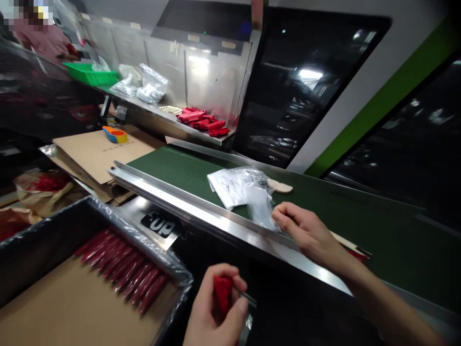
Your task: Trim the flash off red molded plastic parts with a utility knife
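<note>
My left hand [219,307] is closed around a red plastic part [222,292], in front of the conveyor's near rail. Something thin and shiny sticks out by its fingertips; I cannot make out what it is. Over the belt, my right hand [306,230] pinches the edge of a clear plastic bag [260,204]. That bag lies by a larger plastic bag [230,185] with handwriting on it. Behind them rests a pale flat piece [281,186]. Partly hidden by my right forearm is a pale and red strip-like item [351,246] on the green conveyor belt [162,163].
At lower left, a lined box [180,271] holds a row of wrapped dark-red parts [122,269]. Red parts [201,120] are piled on a metal shelf, with filled bags [151,86] and a green bin [90,74]. Cardboard [86,149] carries a tape dispenser-like coloured item [115,134]. A person [43,38] is far left.
</note>
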`<state>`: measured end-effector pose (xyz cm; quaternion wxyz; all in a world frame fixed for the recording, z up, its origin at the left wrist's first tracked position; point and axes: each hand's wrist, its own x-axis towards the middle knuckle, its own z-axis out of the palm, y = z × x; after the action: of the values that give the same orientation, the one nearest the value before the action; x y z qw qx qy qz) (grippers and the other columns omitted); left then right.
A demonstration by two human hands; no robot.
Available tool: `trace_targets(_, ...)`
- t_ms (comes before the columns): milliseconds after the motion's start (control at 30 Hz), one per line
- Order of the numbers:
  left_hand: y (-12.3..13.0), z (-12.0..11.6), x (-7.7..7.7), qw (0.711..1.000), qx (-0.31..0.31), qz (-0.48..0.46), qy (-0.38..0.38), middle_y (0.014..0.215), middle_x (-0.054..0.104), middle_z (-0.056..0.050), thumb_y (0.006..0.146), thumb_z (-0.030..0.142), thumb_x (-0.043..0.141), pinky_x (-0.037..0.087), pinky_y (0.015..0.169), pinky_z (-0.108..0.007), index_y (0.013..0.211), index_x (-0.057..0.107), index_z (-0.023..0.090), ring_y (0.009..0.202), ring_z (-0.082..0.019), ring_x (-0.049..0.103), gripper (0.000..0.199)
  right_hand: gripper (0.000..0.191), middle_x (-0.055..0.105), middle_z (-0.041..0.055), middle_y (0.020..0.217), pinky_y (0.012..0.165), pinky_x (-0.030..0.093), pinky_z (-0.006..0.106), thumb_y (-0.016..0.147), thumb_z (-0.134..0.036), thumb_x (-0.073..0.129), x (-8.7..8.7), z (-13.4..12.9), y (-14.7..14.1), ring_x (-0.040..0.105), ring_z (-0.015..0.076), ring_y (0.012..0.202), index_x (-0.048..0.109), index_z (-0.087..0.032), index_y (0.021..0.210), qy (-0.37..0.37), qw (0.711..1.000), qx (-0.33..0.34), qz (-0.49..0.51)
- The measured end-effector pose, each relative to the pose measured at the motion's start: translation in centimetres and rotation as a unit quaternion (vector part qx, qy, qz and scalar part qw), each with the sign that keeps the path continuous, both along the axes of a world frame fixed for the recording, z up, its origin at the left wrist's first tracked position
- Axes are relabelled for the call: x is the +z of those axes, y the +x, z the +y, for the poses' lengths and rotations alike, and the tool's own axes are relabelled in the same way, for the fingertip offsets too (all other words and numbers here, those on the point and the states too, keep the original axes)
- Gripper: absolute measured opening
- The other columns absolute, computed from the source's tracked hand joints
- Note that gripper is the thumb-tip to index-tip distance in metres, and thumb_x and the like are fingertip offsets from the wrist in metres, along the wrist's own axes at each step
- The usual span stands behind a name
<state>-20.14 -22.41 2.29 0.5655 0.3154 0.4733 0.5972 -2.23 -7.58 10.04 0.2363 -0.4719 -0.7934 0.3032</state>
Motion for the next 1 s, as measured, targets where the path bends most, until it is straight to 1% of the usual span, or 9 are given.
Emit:
trace_targets(167, 1.0, 1.0, 2.6, 0.999, -0.006, -0.043, 0.005, 0.090, 0.061, 0.002, 0.074, 0.030, 0.081, 0.048, 0.066, -0.015, 0.108, 0.054, 0.025, 0.073, -0.008, 0.055, 0.044, 0.032, 0.057, -0.0023, 0.074, 0.063, 0.045, 0.021, 0.097, -0.046, 0.047, -1.1, -7.3, -3.3, 0.053, 0.0098, 0.069, 0.058, -0.020, 0.081, -0.124, 0.987, 0.025, 0.104)
trace_targets(333, 0.9, -0.3, 1.7, 0.999, -0.005, 0.004, -0.035, 0.081, 0.060, 0.004, 0.083, 0.030, 0.073, 0.047, 0.066, -0.016, 0.108, 0.052, 0.021, 0.070, -0.008, 0.055, 0.034, 0.035, 0.055, -0.0018, 0.068, 0.055, 0.044, 0.019, 0.094, -0.048, 0.052, -3.8, -9.9, -3.9, 0.052, 0.0090, 0.061, 0.056, -0.018, 0.075, -0.203, 0.960, -0.018, 0.191)
trace_targets(500, 0.8, -1.5, 0.4, 0.996, -0.041, 0.044, -0.064, 0.081, 0.056, 0.004, 0.088, 0.030, 0.064, 0.042, 0.055, -0.017, 0.106, 0.045, 0.023, 0.059, -0.007, 0.047, 0.027, 0.032, 0.049, -0.0033, 0.065, 0.049, 0.040, 0.019, 0.096, -0.046, 0.047, -5.8, -10.6, -2.6, 0.045, 0.0090, 0.055, 0.054, -0.019, 0.081, -0.150, 0.966, -0.102, 0.185)
trace_targets(633, 0.9, -1.4, -0.3, 0.978, -0.049, 0.194, -0.055, 0.084, 0.058, 0.004, 0.090, 0.023, 0.057, 0.047, 0.068, -0.021, 0.113, 0.042, 0.025, 0.070, -0.010, 0.054, 0.027, 0.014, 0.056, 0.0008, 0.090, 0.070, 0.046, 0.023, 0.093, -0.035, 0.056, -5.5, -11.7, -1.7, 0.053, 0.0122, 0.079, 0.060, -0.023, 0.099, -0.030, 0.974, -0.155, 0.164)
trace_targets(700, 1.0, -1.4, -0.5, 0.960, -0.061, 0.274, -0.018, 0.089, 0.060, 0.003, 0.087, 0.015, 0.055, 0.048, 0.075, -0.024, 0.118, 0.042, 0.026, 0.077, -0.011, 0.058, 0.035, 0.019, 0.057, 0.0011, 0.098, 0.077, 0.046, 0.025, 0.091, -0.030, 0.060, -4.8, -12.3, -1.4, 0.054, 0.0131, 0.087, 0.059, -0.025, 0.110, 0.014, 0.989, -0.088, 0.115)
trace_targets(800, 1.2, -1.7, -1.1, 0.928, -0.104, 0.354, 0.054, 0.097, 0.062, 0.000, 0.081, 0.010, 0.054, 0.049, 0.075, -0.027, 0.126, 0.042, 0.026, 0.081, -0.014, 0.061, 0.050, 0.015, 0.060, 0.0002, 0.090, 0.069, 0.047, 0.026, 0.092, -0.024, 0.058, -3.8, -12.9, -1.3, 0.057, 0.0132, 0.079, 0.058, -0.023, 0.107, 0.012, 0.995, 0.095, 0.035)
trace_targets(867, 1.3, -1.7, -1.5, 0.916, -0.109, 0.378, 0.079, 0.103, 0.062, -0.003, 0.080, 0.009, 0.054, 0.049, 0.080, -0.030, 0.128, 0.044, 0.025, 0.087, -0.017, 0.061, 0.052, 0.011, 0.063, -0.0005, 0.085, 0.067, 0.048, 0.026, 0.094, -0.019, 0.054, -3.5, -13.5, -1.1, 0.059, 0.0125, 0.074, 0.058, -0.023, 0.103, 0.024, 0.990, 0.127, 0.052)
trace_targets(933, 1.3, -1.5, -2.0, 0.915, -0.083, 0.387, 0.074, 0.109, 0.061, -0.005, 0.078, 0.008, 0.055, 0.046, 0.090, -0.036, 0.124, 0.048, 0.024, 0.099, -0.020, 0.059, 0.049, 0.016, 0.066, -0.0013, 0.085, 0.066, 0.050, 0.024, 0.094, -0.016, 0.053, -3.5, -14.3, -0.4, 0.062, 0.0116, 0.072, 0.059, -0.025, 0.105, 0.062, 0.992, 0.064, 0.092)
trace_targets(1000, 1.0, -0.9, -2.5, 0.923, -0.056, 0.379, 0.044, 0.110, 0.060, -0.006, 0.080, 0.010, 0.056, 0.043, 0.095, -0.039, 0.118, 0.050, 0.022, 0.104, -0.022, 0.057, 0.040, 0.022, 0.069, -0.0014, 0.090, 0.067, 0.053, 0.025, 0.089, -0.017, 0.061, -3.8, -15.3, 0.9, 0.066, 0.0134, 0.073, 0.063, -0.028, 0.108, 0.095, 0.985, -0.070, 0.125)
